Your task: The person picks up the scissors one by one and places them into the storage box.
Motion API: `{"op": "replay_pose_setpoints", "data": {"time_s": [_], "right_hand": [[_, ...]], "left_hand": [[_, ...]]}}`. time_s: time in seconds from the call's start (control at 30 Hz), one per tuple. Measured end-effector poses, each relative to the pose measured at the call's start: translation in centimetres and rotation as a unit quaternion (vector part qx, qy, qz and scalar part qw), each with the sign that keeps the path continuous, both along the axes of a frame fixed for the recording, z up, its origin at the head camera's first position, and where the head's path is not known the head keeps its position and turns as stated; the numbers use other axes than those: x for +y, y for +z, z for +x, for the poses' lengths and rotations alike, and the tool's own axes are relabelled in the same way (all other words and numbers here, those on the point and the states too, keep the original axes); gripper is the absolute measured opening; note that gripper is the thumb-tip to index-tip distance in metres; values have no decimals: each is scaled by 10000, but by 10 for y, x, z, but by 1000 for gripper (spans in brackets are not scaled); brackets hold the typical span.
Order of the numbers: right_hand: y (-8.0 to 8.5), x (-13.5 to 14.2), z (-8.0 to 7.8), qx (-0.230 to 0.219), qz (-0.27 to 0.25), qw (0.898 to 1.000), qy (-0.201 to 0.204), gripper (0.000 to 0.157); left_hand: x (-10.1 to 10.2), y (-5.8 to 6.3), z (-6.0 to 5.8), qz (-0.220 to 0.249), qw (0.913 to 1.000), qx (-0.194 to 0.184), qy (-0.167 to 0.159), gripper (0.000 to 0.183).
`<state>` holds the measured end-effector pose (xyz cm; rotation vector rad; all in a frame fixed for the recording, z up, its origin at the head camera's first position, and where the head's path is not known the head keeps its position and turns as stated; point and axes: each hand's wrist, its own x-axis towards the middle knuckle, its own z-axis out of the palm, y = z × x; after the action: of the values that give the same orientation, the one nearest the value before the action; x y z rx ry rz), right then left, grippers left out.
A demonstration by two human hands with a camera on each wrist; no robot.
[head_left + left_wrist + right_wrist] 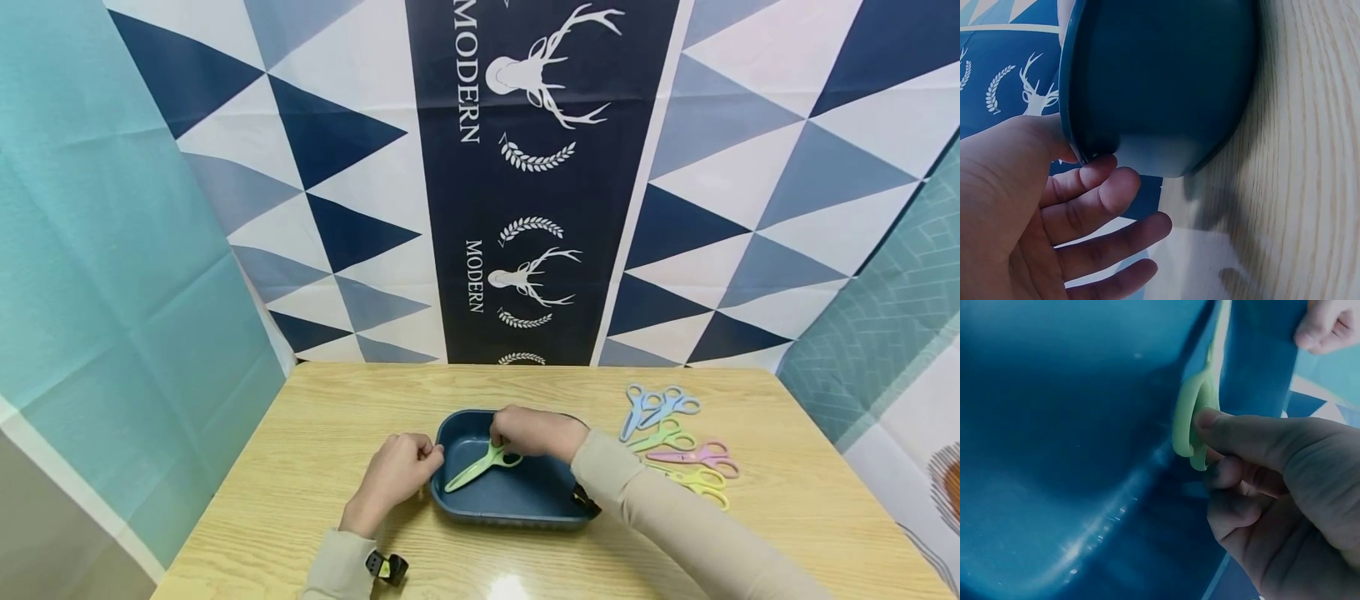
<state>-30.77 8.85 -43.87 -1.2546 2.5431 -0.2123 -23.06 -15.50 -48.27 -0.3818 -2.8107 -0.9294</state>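
A dark blue rectangular tray (pixel 528 493) with raised sides sits on the table. Inside it, my right hand (pixel 534 431) pinches a pair of light green scissors (pixel 468 472) by a handle loop, the blades pointing toward the tray's left side. The right wrist view shows thumb and forefinger on the green loop (pixel 1184 422), close above the tray floor. At the tray's left end, my left hand (pixel 397 471) grips the rim between thumb and forefinger. Its other fingers spread loosely below the tray wall (pixel 1160 81) in the left wrist view.
Right of the tray lie several more scissors on the wooden table (pixel 337 417): two blue pairs (pixel 636 410), a green pair (pixel 667 437), a pink pair (pixel 701 456) and a yellow pair (pixel 701 481). A patterned cloth (pixel 360 275) hangs behind the table.
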Motion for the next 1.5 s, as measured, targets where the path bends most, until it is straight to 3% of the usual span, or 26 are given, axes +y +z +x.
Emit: {"op": "replay_pose_setpoints", "data": {"time_s": [0.2,0.33,0.57,0.87,1.07,1.5], "right_hand": [[-11,-1,3,-47,93,9999,49,18],[-15,-2,6,168,81,9997,188,19],[-19,-4,7,435,61,9987,276,13],[-19,-5,4,417,-56,9981,446,25],[-17,-6,3,387,-76,9986,361,26],[-16,-7,-3,551,34,9985,58,23]], "left_hand": [[1,-2,0,-7,10000,-24,-28,38],[1,-2,0,-49,9999,-98,4,39],[2,-2,-1,-111,9999,-56,6,42],[3,-1,-2,-222,9996,-157,42,45],[4,-1,-3,-203,9993,-306,68,46],[3,-4,-6,-176,9996,-191,123,48]]}}
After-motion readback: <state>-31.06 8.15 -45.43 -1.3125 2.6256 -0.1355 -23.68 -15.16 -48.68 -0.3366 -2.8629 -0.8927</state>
